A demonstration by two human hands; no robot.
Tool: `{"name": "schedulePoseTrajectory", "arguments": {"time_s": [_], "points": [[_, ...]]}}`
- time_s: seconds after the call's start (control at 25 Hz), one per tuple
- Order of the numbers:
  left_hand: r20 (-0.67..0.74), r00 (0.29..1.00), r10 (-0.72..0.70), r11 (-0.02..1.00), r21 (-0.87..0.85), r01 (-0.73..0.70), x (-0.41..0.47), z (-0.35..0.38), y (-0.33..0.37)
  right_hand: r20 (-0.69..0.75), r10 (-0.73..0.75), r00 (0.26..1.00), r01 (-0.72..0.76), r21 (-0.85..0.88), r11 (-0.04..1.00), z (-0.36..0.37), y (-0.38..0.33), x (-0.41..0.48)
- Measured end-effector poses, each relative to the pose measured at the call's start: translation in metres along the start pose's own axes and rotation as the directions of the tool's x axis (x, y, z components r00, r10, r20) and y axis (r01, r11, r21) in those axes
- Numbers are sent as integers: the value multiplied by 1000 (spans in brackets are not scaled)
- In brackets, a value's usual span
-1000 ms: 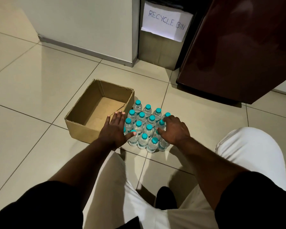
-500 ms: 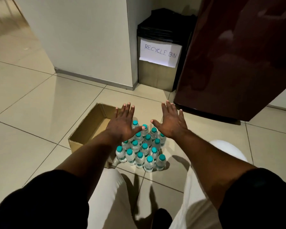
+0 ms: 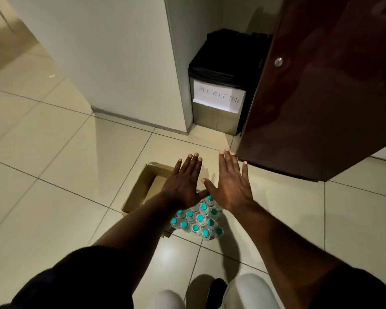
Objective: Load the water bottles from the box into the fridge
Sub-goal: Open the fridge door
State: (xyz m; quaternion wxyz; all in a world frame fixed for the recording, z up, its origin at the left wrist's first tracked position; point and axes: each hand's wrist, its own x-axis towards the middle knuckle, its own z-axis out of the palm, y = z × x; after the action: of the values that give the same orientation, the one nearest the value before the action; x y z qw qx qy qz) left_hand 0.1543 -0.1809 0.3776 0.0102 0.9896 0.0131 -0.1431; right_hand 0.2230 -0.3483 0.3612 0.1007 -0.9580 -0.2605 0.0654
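Tiled floor (image 3: 54, 197) carries bottles (image 3: 198, 221) right of the box (image 3: 140, 190); left hand (image 3: 183, 186) and right hand (image 3: 230, 184) hover flat, fingers spread, near the fridge (image 3: 321, 97).

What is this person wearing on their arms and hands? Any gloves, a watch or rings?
No gloves: the left hand and the right hand are bare, with no ring or watch that I can see. Black short sleeves leave the lower arms uncovered, and light trousers show below.
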Motion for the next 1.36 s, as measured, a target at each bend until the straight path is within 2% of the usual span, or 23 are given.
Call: {"name": "schedulePoseTrajectory", "arguments": {"time_s": [0.16, 0.36, 0.52, 0.68, 0.88, 1.04, 1.36], "points": [[52, 997, 63, 997, 46, -65, -21, -93, 18, 50, 71, 996, -72, 17, 997, -91, 3, -28], [41, 991, 129, 991, 14, -130, -55, -210, 45, 97, 147, 984, -152, 46, 987, -220, -1, -64], [47, 984, 170, 985, 34, -172, -79, -268, 56, 107, 178, 978, -180, 17, 983, -287, -8, -86], [16, 982, 186, 982, 33, -186, -82, -306, 50, 53, 181, 982, -181, 0, 983, -323, -15, -84], [-126, 961, 248, 968, -8, -251, -66, -338, 32, -4, 202, 979, -202, -55, 978, -347, -24, -63], [-167, 937, 308, 951, 52, -304, -19, -373, 17, -121, 263, 957, -267, -21, 963, -374, -22, -40], [-261, 880, 396, 917, 56, -396, 81, -439, 20, -231, 340, 912, -347, 11, 938, -434, 22, 28]]}}
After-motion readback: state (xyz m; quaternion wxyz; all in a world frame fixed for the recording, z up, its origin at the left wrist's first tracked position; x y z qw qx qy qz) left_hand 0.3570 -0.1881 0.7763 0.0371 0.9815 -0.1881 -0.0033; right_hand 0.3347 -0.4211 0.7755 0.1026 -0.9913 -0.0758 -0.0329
